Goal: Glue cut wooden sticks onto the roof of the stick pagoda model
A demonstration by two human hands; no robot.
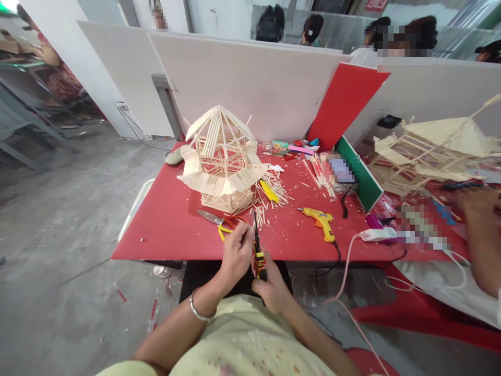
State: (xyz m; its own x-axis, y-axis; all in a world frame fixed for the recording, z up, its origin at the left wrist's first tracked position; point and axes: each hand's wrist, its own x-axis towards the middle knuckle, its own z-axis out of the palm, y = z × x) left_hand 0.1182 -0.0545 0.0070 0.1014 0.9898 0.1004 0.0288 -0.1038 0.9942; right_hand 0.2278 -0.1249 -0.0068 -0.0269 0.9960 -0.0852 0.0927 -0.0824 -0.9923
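Observation:
My right hand is wrapped round a pair of pliers with black jaws and yellow, black and red handles, held upright at the table's front edge. Just left of the jaws, my left hand is closed in a pinch; whatever its fingertips hold is too small to make out. Beyond both hands stands a pavilion-like model of thin wooden sticks, with a pointed roof frame. Scissors or shears with a metal blade lie in front of it, near my left hand.
Stick offcuts and a yellow cutter lie right of the model. A yellow glue gun trails its cord over the edge of the red table. Upright white boards close the back. Another person's arm works at far right.

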